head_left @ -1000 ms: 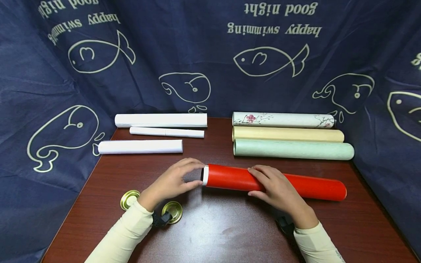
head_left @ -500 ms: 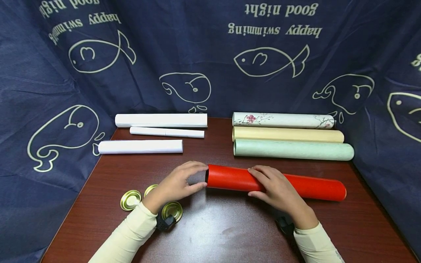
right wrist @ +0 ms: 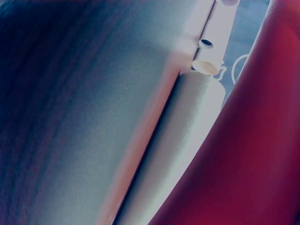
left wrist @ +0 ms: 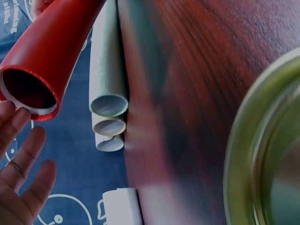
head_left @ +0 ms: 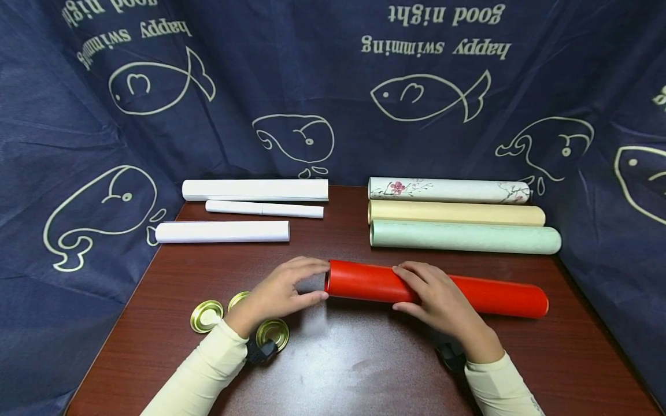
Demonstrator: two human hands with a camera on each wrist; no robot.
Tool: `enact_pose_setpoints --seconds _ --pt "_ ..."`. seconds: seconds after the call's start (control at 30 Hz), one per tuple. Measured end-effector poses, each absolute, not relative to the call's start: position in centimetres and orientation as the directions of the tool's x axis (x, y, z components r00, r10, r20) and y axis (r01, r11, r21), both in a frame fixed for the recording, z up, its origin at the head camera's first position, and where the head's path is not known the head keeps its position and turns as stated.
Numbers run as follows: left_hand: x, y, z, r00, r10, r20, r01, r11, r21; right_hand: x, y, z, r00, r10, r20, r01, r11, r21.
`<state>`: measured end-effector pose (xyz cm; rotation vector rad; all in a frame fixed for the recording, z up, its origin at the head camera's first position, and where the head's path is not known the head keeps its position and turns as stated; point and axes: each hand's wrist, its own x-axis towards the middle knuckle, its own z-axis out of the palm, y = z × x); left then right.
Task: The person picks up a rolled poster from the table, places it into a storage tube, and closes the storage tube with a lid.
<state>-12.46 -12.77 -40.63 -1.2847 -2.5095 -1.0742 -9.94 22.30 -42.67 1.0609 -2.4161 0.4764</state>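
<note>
A long red tube point(head_left: 359, 281) lies across the middle of the table, its open end toward the left. My right hand point(head_left: 437, 294) holds it from above, thumb on the near side and fingers on the far side. At the open end is my left hand point(head_left: 283, 292), thumb and fingertips right at the rim and nothing else in its grasp. In the left wrist view its fingers point(left wrist: 28, 154) are spread and fairly straight beside the opening. A white rolled paper point(left wrist: 35, 110) shows just inside the red rim. In the right wrist view the red tube point(right wrist: 253, 140) fills the right side.
Gold metal lids point(head_left: 207, 316) lie around my left wrist, one partly hidden by it. White paper rolls point(head_left: 222, 232) lie at the back left. At the back right are a green tube point(head_left: 463, 237), a yellow tube point(head_left: 458, 213) and a flower-patterned tube point(head_left: 447, 190). A blue curtain point(head_left: 333, 86) hangs behind.
The white roll's end, sticking out of the red tube a second ago, has slid inside it. My left hand has moved slightly right to the rim, uncovering another lid. My right hand stays put.
</note>
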Motion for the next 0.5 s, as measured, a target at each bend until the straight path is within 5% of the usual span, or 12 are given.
enact_pose_setpoints --seconds 0.5 --pt "-13.4 -17.1 -40.5 -0.677 0.660 0.326 0.724 0.517 0.456 -10.1 22.2 -42.7 -0.581 -0.596 0.555 -0.766 0.630 -0.126"
